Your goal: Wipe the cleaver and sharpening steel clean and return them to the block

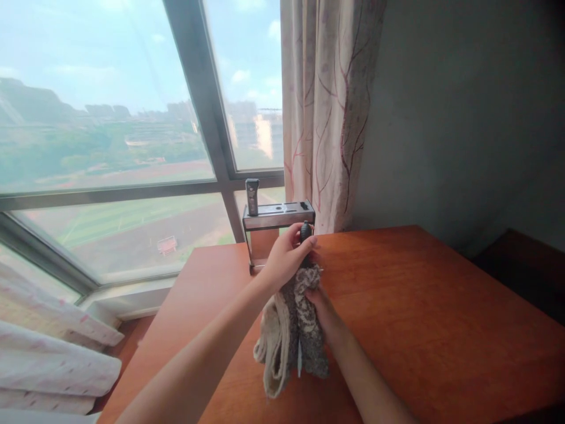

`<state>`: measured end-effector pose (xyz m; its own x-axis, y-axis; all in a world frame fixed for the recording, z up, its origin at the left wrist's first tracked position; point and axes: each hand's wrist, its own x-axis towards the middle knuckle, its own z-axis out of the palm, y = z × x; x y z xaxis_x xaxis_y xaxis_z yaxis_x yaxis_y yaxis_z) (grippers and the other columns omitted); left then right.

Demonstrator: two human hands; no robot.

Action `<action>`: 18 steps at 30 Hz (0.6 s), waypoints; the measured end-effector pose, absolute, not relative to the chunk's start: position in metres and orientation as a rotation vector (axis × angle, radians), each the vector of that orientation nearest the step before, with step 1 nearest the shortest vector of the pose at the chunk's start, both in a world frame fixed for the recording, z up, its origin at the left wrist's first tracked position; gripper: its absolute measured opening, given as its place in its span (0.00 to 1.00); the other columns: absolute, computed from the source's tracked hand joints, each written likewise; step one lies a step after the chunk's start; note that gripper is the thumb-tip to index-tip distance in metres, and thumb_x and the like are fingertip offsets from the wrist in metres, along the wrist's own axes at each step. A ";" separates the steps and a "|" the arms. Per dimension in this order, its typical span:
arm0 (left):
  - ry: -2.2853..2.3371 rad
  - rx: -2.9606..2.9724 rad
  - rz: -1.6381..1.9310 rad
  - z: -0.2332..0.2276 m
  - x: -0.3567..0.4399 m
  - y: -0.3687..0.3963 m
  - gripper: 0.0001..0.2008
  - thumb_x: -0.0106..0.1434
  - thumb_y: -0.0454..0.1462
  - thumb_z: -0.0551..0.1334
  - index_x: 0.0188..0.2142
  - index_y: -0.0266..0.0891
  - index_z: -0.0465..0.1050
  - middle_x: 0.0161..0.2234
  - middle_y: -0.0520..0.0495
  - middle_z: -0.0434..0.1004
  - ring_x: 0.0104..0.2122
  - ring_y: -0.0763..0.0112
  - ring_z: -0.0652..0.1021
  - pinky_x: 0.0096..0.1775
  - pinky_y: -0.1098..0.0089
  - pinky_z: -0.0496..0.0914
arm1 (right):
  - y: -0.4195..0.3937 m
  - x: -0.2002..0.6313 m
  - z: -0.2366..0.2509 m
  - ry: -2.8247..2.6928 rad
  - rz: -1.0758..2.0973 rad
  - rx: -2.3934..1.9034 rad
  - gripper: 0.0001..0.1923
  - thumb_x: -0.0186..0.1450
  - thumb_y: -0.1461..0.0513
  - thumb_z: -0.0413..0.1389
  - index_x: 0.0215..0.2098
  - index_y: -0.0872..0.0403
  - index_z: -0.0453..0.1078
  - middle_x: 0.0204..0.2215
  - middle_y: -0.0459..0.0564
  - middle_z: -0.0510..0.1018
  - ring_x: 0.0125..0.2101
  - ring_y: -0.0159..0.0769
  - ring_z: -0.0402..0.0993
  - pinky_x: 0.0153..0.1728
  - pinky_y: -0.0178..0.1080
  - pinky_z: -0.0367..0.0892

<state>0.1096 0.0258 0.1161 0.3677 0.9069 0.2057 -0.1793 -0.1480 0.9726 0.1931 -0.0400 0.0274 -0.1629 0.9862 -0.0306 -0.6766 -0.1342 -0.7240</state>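
Observation:
Past the middle of the table, my left hand (pixel 298 250) has its fingers closed around a black ribbed object (pixel 305 231); its exact kind does not show. Just below, a bundle of fuzzy grey and cream knit cloth (pixel 306 303) hangs, with a folded cream part (pixel 277 344) on its left. My right hand (pixel 318 301) grips this cloth from the right side, its fingers partly hidden behind it. Directly behind my left hand stands a box-like metal frame (pixel 265 221) with a flat top. On its left end a small dark, shaver-like device (pixel 252 197) stands upright.
The reddish-brown wooden table (pixel 419 330) stretches to both sides and toward me. Beyond its far edge are a large window with a grey frame (pixel 216 106) and a patterned curtain (pixel 331 106). Another curtain (pixel 53 365) hangs at lower left. A grey wall (pixel 459 129) rises at right.

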 end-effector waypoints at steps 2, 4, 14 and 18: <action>0.719 1.399 1.065 0.118 0.101 0.027 0.15 0.56 0.43 0.66 0.40 0.38 0.71 0.29 0.48 0.77 0.27 0.68 0.78 0.29 0.71 0.72 | -0.041 0.195 0.029 -0.744 1.606 -0.654 0.17 0.54 0.53 0.61 0.39 0.53 0.74 0.33 0.49 0.81 0.39 0.44 0.76 0.42 0.42 0.69; 0.724 1.395 1.062 0.118 0.093 0.027 0.14 0.56 0.43 0.66 0.38 0.37 0.71 0.27 0.47 0.77 0.27 0.68 0.77 0.30 0.71 0.71 | -0.040 0.198 0.026 -0.796 1.580 -0.693 0.16 0.56 0.51 0.60 0.38 0.53 0.75 0.34 0.49 0.81 0.38 0.43 0.76 0.42 0.42 0.68; 0.811 1.242 1.313 0.113 0.071 0.051 0.16 0.53 0.46 0.67 0.35 0.37 0.72 0.27 0.47 0.77 0.25 0.70 0.77 0.28 0.72 0.71 | -0.043 0.197 0.017 -0.966 1.709 -0.754 0.17 0.55 0.50 0.61 0.37 0.52 0.75 0.28 0.45 0.79 0.33 0.40 0.75 0.38 0.39 0.68; 0.803 1.267 1.396 0.118 0.059 0.060 0.15 0.54 0.45 0.67 0.33 0.37 0.72 0.27 0.48 0.76 0.25 0.72 0.76 0.28 0.74 0.70 | -0.045 0.190 0.018 -1.030 1.732 -0.718 0.18 0.54 0.50 0.61 0.36 0.53 0.75 0.26 0.44 0.78 0.32 0.39 0.74 0.35 0.38 0.67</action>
